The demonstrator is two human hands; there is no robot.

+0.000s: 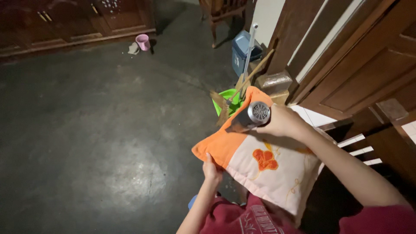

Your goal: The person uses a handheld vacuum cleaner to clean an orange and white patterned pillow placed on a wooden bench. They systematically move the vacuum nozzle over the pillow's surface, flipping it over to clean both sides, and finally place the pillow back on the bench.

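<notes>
My left hand (211, 170) grips the lower left corner of a cushion (264, 173) with an orange band, a pale pink face and an orange flower stitched on it. The cushion is held up in front of me, tilted. My right hand (284, 122) holds a silver cylindrical device (253, 115) with a round grille at its end, pressed against the cushion's upper orange part. Its front end is blurred and dark.
A green bucket (226, 97) with a broom and a mop handle (248, 56) stands behind the cushion. A blue bin (240, 52), boxes (273, 82), a wooden door (368, 65), a chair (221, 13), a pink cup (142, 41) and a dark cabinet (73, 21) edge the grey floor (99, 130).
</notes>
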